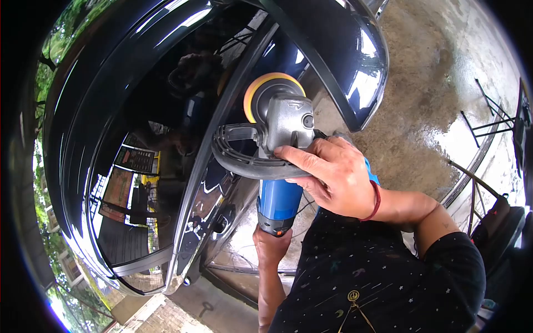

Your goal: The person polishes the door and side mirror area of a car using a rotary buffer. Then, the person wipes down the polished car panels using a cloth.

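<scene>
A blue polisher (280, 198) with a silver metal head and a round yellow-edged pad (254, 91) is held against the glossy black car body (283, 53), close to the dark window trim. My right hand (338, 175), with a red band at the wrist, grips the black loop handle (252, 166) beside the metal head. Lower down, my left hand (271, 244) is wrapped round the rear end of the polisher's body. The pad's working face is turned away from view.
The side mirror or a black panel (361, 61) juts out at the upper right. Wet concrete floor (416, 83) lies beyond it. At the right edge are black metal stands (491, 119) and a dark chair-like object (497, 222). A cable runs across the floor behind the polisher.
</scene>
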A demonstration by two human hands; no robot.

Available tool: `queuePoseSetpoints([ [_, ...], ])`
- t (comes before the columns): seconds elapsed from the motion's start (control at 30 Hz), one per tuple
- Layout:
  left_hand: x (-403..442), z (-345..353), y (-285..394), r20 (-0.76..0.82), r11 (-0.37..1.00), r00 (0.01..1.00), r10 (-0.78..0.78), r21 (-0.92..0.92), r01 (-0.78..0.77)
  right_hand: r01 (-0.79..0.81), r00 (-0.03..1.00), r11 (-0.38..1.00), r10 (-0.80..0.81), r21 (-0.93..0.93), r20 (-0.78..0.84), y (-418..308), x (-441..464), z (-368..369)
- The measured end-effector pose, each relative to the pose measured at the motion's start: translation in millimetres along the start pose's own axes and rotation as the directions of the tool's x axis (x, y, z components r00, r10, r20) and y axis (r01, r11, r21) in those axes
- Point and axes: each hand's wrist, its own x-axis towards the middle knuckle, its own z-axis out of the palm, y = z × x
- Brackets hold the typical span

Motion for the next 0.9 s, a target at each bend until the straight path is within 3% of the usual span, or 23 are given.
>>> queuePoseSetpoints([
  [0.17,-12,5,-19,0.097,0.981,0.978,-0.186,-0.043,0.191,0.021,0.999,1.000,-0.021,0.002,0.031,-7,-1,8],
  [0.53,11,-8,5,0.089,0.994,0.995,-0.042,-0.095,0.051,-0.003,0.999,0.999,0.001,-0.037,-0.042,-6,14,2],
  [0.9,-34,10,-35,0.062,0.985,0.987,-0.147,-0.079,0.152,0.073,0.995,0.996,-0.077,0.058,0.057,-11,-17,17],
])
